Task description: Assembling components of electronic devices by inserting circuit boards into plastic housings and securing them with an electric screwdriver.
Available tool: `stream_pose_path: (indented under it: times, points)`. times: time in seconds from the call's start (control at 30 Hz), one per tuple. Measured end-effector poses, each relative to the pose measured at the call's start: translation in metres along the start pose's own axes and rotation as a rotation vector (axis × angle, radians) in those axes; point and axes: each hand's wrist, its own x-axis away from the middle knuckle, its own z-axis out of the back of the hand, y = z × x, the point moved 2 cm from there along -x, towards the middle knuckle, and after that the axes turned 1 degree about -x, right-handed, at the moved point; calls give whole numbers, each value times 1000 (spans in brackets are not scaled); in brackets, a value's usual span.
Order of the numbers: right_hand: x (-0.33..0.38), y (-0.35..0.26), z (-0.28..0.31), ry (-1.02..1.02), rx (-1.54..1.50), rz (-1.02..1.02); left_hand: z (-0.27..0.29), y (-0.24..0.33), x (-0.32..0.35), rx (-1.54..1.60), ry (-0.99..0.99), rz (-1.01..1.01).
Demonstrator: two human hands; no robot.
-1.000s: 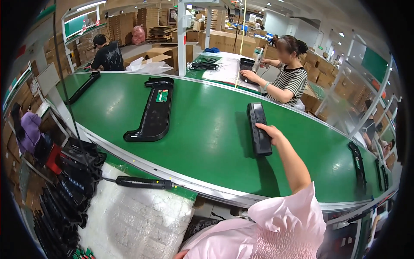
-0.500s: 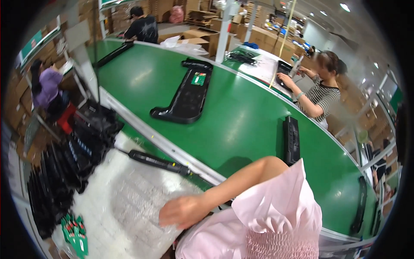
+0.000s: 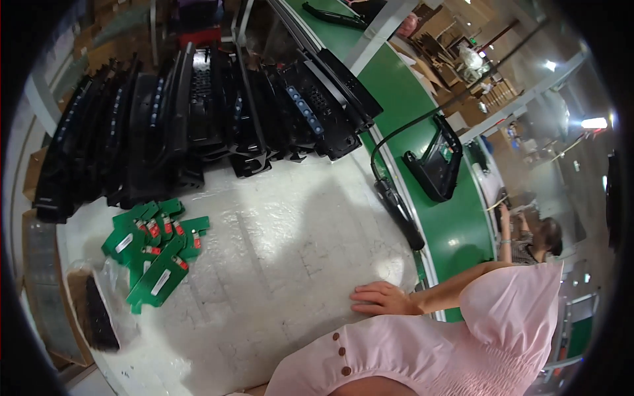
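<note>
So the right hand point(image 3: 382, 299) is lying flat on the white foam-sheet-covered desk point(image 3: 277, 264), fingers stretched out and pointing toward the pile of green circuit boards point(image 3: 155, 254). It's got nothing in its grip, just an open palm pressed down on the sheet. The left hand isn't anywhere in the view, so can't say a thing about it.

Taking the circuit boards as the reference: they sit in a loose heap well apart from the hand, toward the far left side of the desk. Just above them runs a long row of black plastic housings point(image 3: 198, 119), stood on edge and leaning against each other. Just below and left of the boards there's a cardboard box point(image 3: 92, 317) with something dark inside, can't make out what. Way off to the right of the boards, past the desk edge, is the green conveyor belt point(image 3: 462, 224) with one black frame part point(image 3: 436, 162) riding on it and a black tool with a cable point(image 3: 399, 214) lying along its rim. Another person point(image 3: 535, 241) works on the far side of the belt.
</note>
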Motion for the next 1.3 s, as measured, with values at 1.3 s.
stream_pose_path:
  times: [1.3]
  points:
    - [-3,-3,-21,524,-131,272,-104,28,-33,-702,-340,-72]
